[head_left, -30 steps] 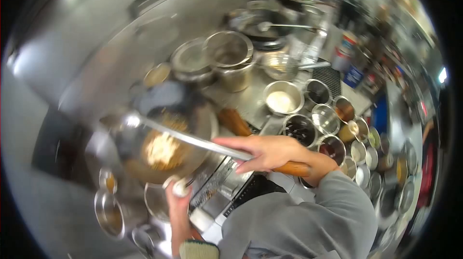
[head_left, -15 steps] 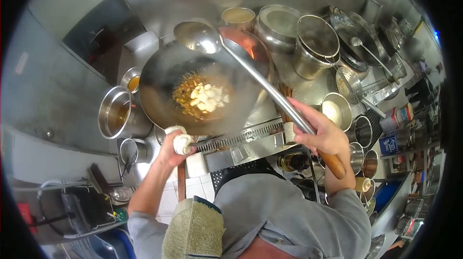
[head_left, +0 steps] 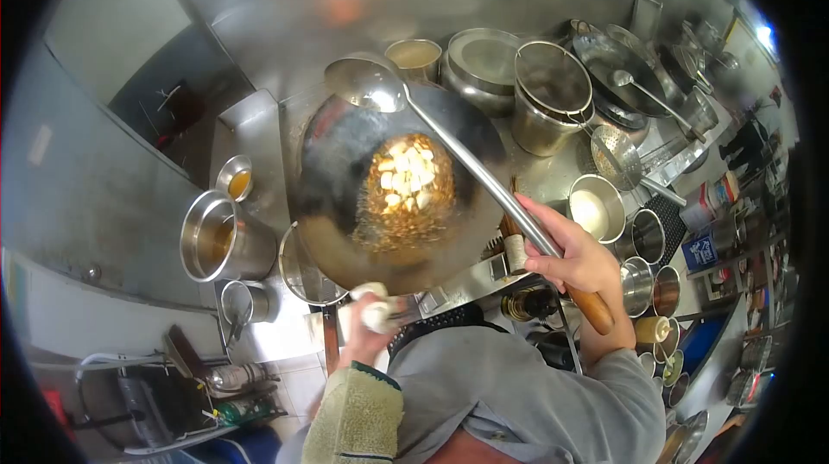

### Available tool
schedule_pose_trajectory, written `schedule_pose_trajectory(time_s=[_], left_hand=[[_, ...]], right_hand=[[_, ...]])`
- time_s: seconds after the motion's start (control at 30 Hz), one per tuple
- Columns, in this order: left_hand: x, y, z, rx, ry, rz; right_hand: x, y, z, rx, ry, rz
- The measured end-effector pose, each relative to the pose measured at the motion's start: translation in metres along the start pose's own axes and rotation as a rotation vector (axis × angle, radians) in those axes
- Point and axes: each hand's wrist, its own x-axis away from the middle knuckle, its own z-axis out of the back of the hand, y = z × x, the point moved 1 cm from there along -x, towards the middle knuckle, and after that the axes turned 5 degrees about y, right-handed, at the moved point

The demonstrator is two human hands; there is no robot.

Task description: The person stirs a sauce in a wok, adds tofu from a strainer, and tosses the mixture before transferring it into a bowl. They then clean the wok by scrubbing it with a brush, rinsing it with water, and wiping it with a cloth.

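Observation:
My left hand [head_left: 361,341], blurred, is closed around the white cloth-wrapped handle [head_left: 377,312] of a large dark wok [head_left: 332,252]. White chunks [head_left: 408,175] lie on chopped brown bits inside the wok, and faint steam hangs over it. My right hand [head_left: 577,258] grips a long ladle [head_left: 473,160] near its wooden end. Its metal bowl is held above the wok's far left rim, apart from the food. A bristle brush with a wrapped grip [head_left: 515,252] stands beside my right fingers.
At the left are a steel pot of brown liquid [head_left: 192,244] and a small bowl of orange liquid [head_left: 231,172]. Lidded and strainer-topped pots [head_left: 540,132] stand behind right. A perforated skimmer [head_left: 615,151] rests near a container of white contents [head_left: 596,209]. A greenish towel [head_left: 367,404] overlaps my left arm.
My left hand and the wok have moved right and closer to me. The food has shifted within the wok, and the flame behind it no longer shows. The ladle stays raised.

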Motion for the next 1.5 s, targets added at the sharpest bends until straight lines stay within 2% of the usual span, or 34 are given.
schedule_pose_trajectory(time_s=[0.03,0.07,0.1,0.17,0.23,0.3,0.37,0.4,0.43,0.5,0.53,0.57,0.63,0.67,0.73,0.77,0.83,0.87,0.9,0.93,1.0,1.07,1.13,1.17,1.23,1.3,1.37,1.43,1.5], left_hand=[[0.010,0.025,-0.001,-0.001,-0.040,0.049],[0.017,0.045,-0.007,0.006,0.051,0.021],[0.020,0.064,-0.013,-0.008,0.014,0.023],[0.019,0.090,-0.039,-0.112,0.152,-0.030],[-0.016,0.105,-0.034,-0.245,0.213,-0.026],[-0.060,0.113,-0.017,-0.348,0.145,-0.037],[-0.080,0.095,-0.033,-0.397,0.200,-0.190],[-0.106,0.083,-0.019,-0.346,0.128,-0.185],[-0.129,0.069,-0.005,-0.295,0.054,-0.179],[-0.129,0.027,0.004,-0.170,-0.099,-0.134],[-0.116,0.004,0.012,-0.082,-0.077,-0.086],[-0.100,-0.012,0.010,0.004,-0.059,-0.037],[-0.048,-0.020,-0.026,-0.047,0.071,-0.090],[-0.048,-0.015,-0.022,-0.032,-0.043,-0.074],[-0.061,0.005,-0.035,-0.086,0.015,-0.033],[-0.072,0.017,-0.040,-0.051,0.008,0.017],[-0.095,0.040,-0.051,0.020,-0.001,0.120],[-0.100,0.050,-0.057,-0.082,-0.105,0.109],[-0.095,0.060,-0.077,-0.144,0.012,0.109],[-0.103,0.065,-0.081,-0.125,0.000,0.102],[-0.129,0.065,-0.073,-0.092,-0.011,0.037],[-0.152,0.051,-0.060,-0.064,-0.011,-0.075],[-0.127,0.005,-0.039,-0.140,0.029,-0.144],[-0.120,-0.007,-0.041,-0.190,0.023,-0.189],[-0.109,-0.013,-0.056,-0.074,0.050,-0.237],[-0.114,0.002,-0.061,0.005,0.120,-0.237],[-0.089,-0.005,-0.076,0.006,0.136,-0.251],[-0.065,-0.017,-0.089,-0.027,0.025,-0.279],[-0.108,-0.008,-0.043,0.013,0.088,-0.218]], right_hand=[[0.002,0.002,0.000,-0.010,0.009,-0.006],[0.004,0.003,-0.001,-0.020,0.018,-0.007],[0.005,0.007,-0.001,-0.012,0.019,-0.011],[0.012,0.014,-0.003,0.011,0.024,-0.021],[0.014,0.016,-0.009,-0.021,0.027,-0.050],[0.011,0.019,-0.021,-0.020,0.056,-0.046],[-0.002,0.026,-0.038,0.024,0.100,-0.010],[-0.007,0.024,-0.046,0.028,0.107,-0.035],[-0.012,0.029,-0.052,0.083,0.149,0.039],[-0.028,0.051,-0.063,0.199,0.241,0.192],[-0.035,0.059,-0.072,0.204,0.325,0.251],[-0.049,0.088,-0.073,0.321,0.389,0.439],[-0.051,0.111,-0.079,0.373,0.433,0.385],[-0.047,0.131,-0.083,0.349,0.444,0.344],[-0.041,0.176,-0.088,0.335,0.434,0.253],[-0.041,0.189,-0.095,0.309,0.453,0.315],[-0.040,0.224,-0.102,0.337,0.458,0.211],[-0.037,0.226,-0.105,0.306,0.458,0.169],[-0.036,0.225,-0.107,0.276,0.457,0.131],[-0.034,0.221,-0.105,0.215,0.445,0.208],[-0.028,0.206,-0.092,0.234,0.417,0.176],[-0.027,0.184,-0.081,0.196,0.382,0.175],[-0.020,0.170,-0.062,0.145,0.335,0.158],[-0.024,0.165,-0.053,0.151,0.326,0.192],[-0.029,0.153,-0.038,0.154,0.305,0.214],[-0.026,0.146,-0.029,0.150,0.275,0.180],[-0.024,0.139,-0.018,0.050,0.223,0.110],[-0.033,0.147,-0.011,0.126,0.231,0.301],[-0.032,0.148,-0.014,0.175,0.248,0.255]])
